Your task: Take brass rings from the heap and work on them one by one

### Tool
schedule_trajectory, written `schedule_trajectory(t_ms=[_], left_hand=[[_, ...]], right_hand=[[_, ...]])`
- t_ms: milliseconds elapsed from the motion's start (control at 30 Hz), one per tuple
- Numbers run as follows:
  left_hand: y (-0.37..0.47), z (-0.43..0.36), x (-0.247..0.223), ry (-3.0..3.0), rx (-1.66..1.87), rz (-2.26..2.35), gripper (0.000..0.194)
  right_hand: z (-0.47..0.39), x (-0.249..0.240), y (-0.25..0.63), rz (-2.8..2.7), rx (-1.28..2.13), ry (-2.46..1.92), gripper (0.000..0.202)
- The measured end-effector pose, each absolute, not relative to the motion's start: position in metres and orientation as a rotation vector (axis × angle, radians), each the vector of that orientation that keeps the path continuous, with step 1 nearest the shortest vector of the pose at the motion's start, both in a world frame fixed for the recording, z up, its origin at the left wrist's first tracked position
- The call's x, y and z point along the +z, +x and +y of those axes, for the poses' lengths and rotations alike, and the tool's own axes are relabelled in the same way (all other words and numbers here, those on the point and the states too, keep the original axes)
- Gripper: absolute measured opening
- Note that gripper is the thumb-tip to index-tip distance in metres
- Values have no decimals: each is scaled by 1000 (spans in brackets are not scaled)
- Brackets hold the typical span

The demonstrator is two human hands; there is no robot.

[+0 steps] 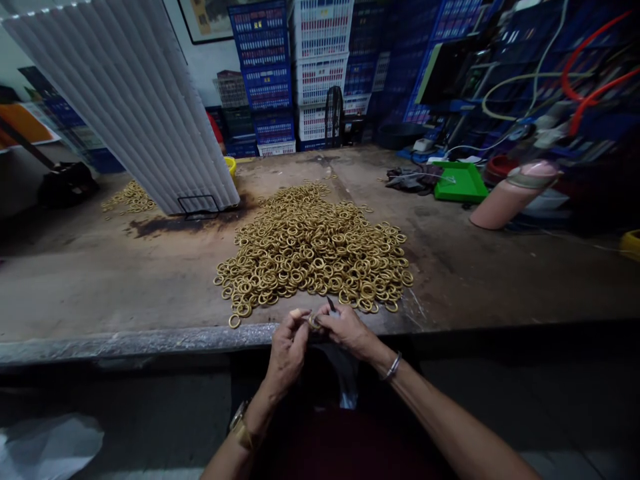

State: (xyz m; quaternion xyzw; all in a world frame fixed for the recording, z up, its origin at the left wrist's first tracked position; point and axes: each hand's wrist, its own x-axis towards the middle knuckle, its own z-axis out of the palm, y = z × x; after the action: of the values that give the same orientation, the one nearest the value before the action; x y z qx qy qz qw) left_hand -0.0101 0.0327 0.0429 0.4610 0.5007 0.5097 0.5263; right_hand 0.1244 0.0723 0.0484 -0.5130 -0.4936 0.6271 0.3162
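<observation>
A large heap of brass-coloured rings (320, 247) lies on the worktable, close to its front edge. Just in front of the heap, my left hand (289, 347) pinches one brass-coloured ring (315, 323) at the table edge. My right hand (353, 333) is closed beside it, with its fingertips at the same ring. From between the right fingers sticks up a small dark pointed tool (331, 304), perhaps a blade; its lower part is hidden by the hand. One loose ring (235, 321) lies left of my hands.
Tall ribbed white panels (135, 100) stand in a black wire holder (199, 205). Behind them is a smaller ring pile (131, 197). A green tray (459, 181) and a pink cylinder (515, 193) are on the right. Stacked blue crates (263, 73) and white crates (323, 73) rise at the back.
</observation>
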Motion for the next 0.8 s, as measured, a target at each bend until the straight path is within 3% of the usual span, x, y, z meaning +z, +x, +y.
schedule_trajectory(t_ms=[133, 300, 633, 800], left_hand=[[-16, 33, 38, 1502, 1209, 1156, 23], [-18, 34, 42, 1590, 1154, 1169, 17], [-8, 32, 53, 1196, 1057, 1201, 24], [-8, 29, 49, 960, 950, 1044, 34]], right_hand=[[70, 59, 127, -1214, 1791, -1321, 14], [69, 57, 128, -1160, 1855, -1284, 18], [72, 49, 122, -1428, 1505, -1394, 17], [71, 53, 121, -1406, 1584, -1359, 16]])
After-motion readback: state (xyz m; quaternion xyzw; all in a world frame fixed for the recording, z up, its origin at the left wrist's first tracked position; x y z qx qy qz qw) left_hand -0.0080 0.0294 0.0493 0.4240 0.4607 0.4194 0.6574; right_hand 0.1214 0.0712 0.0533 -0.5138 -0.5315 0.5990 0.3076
